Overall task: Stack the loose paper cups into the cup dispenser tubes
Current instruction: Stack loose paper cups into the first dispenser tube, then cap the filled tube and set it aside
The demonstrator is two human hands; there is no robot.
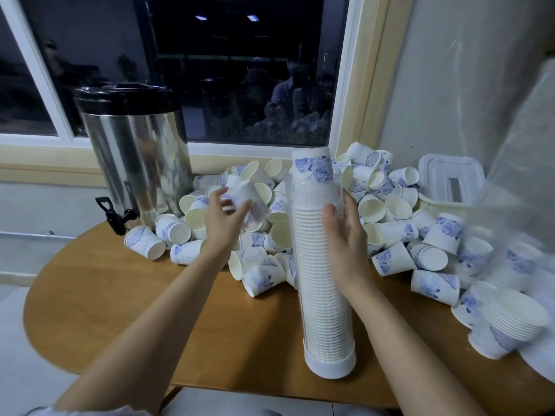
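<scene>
Left hand (223, 219) clamped on a cup (244, 202), right hand (345, 232) clasping the brimming tube (322, 295): pressing another cup on could tip it over.

This looks like an office tea corner: a steel drinks urn (135, 151) with a tap stands on a round wooden desk (120, 295) heaped with paper cups (372, 205), beneath a dark window (240, 85) mirroring ceiling lights (253, 18).

left hand (223, 219) and right hand (345, 235) bare, forearms bare too; white gathered fabric sleeve (51, 412) high on left arm.
</scene>
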